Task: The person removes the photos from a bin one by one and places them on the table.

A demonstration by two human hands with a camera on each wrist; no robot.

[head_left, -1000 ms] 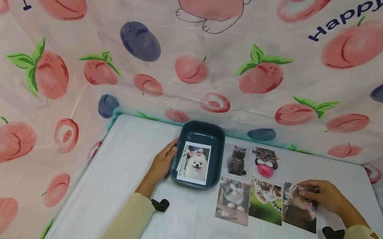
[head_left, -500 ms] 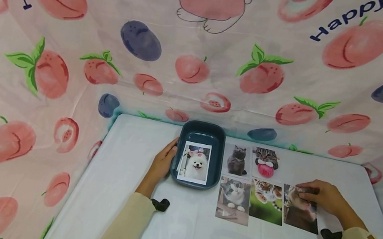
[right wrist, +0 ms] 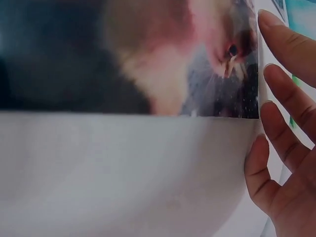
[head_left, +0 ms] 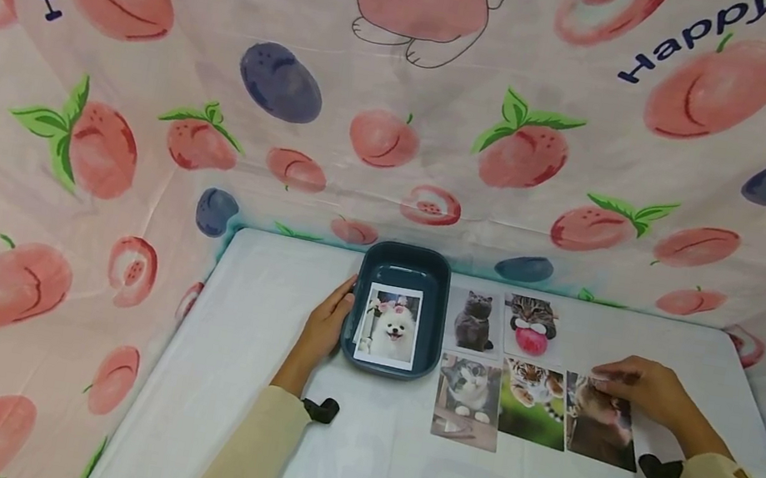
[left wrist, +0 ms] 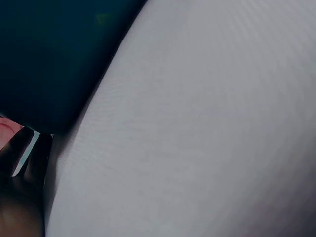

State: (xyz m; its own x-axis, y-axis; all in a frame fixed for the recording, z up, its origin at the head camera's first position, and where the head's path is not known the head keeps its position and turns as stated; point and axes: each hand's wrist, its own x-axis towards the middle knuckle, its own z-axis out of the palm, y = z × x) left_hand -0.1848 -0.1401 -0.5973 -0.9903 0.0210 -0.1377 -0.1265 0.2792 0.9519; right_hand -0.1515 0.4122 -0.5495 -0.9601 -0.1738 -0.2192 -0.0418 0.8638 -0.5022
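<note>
My left hand (head_left: 324,326) rests along the left outer wall of a dark teal tray (head_left: 404,270). In the left wrist view, its fingers (left wrist: 38,153) touch the tray's underside or edge. Inside the tray, a photo card of a white dog (head_left: 389,329) lies over another card's edge. My right hand (head_left: 654,392) is at the back edge of a dark animal photo card (head_left: 597,431). In the right wrist view, the fingers (right wrist: 281,81) are spread beside that card's edge, apart from each other. Left of it lie a tiger photo card (head_left: 534,404) and a grey-white cat card (head_left: 468,401).
Behind the front row are a grey cat card (head_left: 474,322) and a card of a cat with a pink ball (head_left: 530,327). All lie on a white tabletop (head_left: 389,477). A fruit-patterned cloth (head_left: 379,78) hangs behind and at the sides.
The dark animal card has shifted slightly toward me and to the right. My right fingers have drawn back toward its far edge. The left hand and tray have stayed in place.
</note>
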